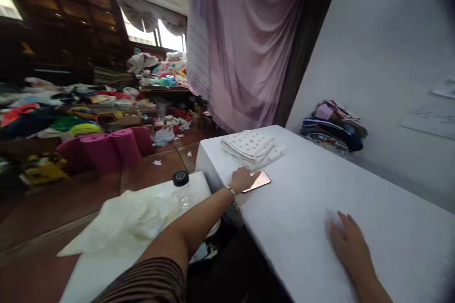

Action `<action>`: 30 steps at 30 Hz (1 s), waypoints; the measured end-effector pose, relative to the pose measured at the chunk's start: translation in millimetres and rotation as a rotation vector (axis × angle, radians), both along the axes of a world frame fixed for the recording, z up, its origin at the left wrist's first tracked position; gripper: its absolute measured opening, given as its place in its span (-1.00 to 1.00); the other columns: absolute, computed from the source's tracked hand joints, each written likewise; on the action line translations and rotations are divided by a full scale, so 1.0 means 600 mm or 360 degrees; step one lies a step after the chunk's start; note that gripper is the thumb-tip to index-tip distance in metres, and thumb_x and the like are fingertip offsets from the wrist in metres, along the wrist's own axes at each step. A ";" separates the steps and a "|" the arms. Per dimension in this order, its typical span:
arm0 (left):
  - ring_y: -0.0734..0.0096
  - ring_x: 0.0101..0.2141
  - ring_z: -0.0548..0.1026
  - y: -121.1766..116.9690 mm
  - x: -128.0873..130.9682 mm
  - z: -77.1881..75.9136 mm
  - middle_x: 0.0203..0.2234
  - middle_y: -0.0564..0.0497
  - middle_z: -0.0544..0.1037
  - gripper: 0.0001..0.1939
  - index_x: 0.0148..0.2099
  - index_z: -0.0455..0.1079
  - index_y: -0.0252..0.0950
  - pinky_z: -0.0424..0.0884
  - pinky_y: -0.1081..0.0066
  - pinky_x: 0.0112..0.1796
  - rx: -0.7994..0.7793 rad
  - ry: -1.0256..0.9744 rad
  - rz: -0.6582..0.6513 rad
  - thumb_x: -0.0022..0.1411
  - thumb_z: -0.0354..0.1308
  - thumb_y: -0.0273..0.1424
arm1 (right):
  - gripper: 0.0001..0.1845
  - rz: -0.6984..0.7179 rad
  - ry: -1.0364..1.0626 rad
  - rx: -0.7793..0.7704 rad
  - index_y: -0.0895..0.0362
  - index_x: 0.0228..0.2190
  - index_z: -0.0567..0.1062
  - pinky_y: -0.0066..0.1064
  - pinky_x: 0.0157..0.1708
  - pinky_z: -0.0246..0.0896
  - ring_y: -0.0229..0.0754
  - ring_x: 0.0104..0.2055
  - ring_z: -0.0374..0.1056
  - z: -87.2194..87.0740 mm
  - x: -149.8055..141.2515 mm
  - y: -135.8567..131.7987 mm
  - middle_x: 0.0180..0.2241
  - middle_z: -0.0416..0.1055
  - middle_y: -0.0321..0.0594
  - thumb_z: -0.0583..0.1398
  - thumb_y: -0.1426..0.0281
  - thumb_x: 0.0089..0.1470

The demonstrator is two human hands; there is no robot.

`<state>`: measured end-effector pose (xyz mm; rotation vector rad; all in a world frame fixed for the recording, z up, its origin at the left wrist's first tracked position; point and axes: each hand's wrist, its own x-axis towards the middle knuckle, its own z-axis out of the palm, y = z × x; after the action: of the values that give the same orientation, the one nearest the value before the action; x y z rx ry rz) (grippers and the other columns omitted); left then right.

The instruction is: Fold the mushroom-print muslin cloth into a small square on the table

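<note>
Touching the smartphone (262,180), the left hand (242,179) likely needs light pressure; its grip I cannot tell. Over the worktop (302,180), the right hand (352,246) is released.

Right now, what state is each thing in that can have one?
Phone: on the white table, whether lit unclear
Patterned cloth: folded
Bottle: upright, capped
Pink mats: rolled up
Curtain: hanging
Pale sheet: crumpled
Left hand: at the phone
Right hand: open, contact with table unclear
</note>
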<state>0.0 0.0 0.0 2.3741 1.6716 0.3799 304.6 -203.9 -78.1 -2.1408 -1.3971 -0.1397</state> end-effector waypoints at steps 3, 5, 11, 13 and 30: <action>0.11 -0.12 0.43 0.003 0.005 -0.003 -0.17 -0.18 0.48 -0.41 -0.18 0.47 -0.32 0.30 0.26 -0.13 0.0049 -0.0177 0.0013 0.23 -0.17 0.04 | -0.25 0.0025 -0.0008 0.0022 0.37 0.00 0.36 -0.05 0.09 0.09 0.11 0.19 0.07 -0.016 0.018 0.018 0.03 0.31 0.12 -0.12 0.05 0.03; 0.20 -0.10 0.41 0.008 0.002 0.003 -0.14 -0.13 0.47 -0.49 -0.12 0.44 -0.30 0.29 0.33 -0.10 0.0126 -0.0289 0.0004 0.25 -0.13 -0.02 | -0.28 0.0059 -0.0019 0.0041 0.36 -0.03 0.38 -0.03 0.10 0.07 0.12 0.16 0.11 -0.025 0.025 0.026 0.00 0.34 0.12 -0.11 0.07 0.02; 0.26 0.01 0.31 0.036 -0.023 0.025 0.00 -0.11 0.37 -0.57 0.09 0.28 -0.31 0.23 0.35 0.00 0.0445 -0.0522 0.0091 0.20 0.03 -0.27 | -0.33 0.0130 -0.0027 0.0014 0.33 -0.07 0.41 -0.03 0.13 0.05 0.12 0.14 0.16 -0.038 0.025 0.028 -0.02 0.36 0.10 -0.10 0.09 0.03; 0.20 0.11 0.20 0.052 -0.022 0.022 0.14 -0.14 0.23 -0.45 0.19 0.17 -0.31 0.19 0.28 0.05 0.0488 -0.0443 0.0146 0.13 0.07 -0.39 | -0.33 0.0119 -0.0004 -0.0004 0.31 -0.07 0.41 -0.03 0.13 0.05 0.12 0.15 0.15 -0.043 0.024 0.026 0.00 0.35 0.09 -0.10 0.08 0.04; 0.04 0.09 0.22 0.164 -0.027 0.034 0.04 -0.11 0.38 -0.53 0.06 0.29 -0.16 -0.20 -0.16 0.11 0.0674 0.0188 -0.0376 0.06 0.15 -0.43 | -0.41 0.0155 0.0105 -0.0025 0.16 -0.05 0.45 -0.11 0.07 0.21 0.07 0.11 0.22 -0.057 0.027 0.019 0.05 0.34 -0.05 0.01 0.04 0.05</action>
<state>-16.2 98.6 20.4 2.9142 1.4450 0.6123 320.9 -192.6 -112.2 -2.0662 -1.4656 -0.0205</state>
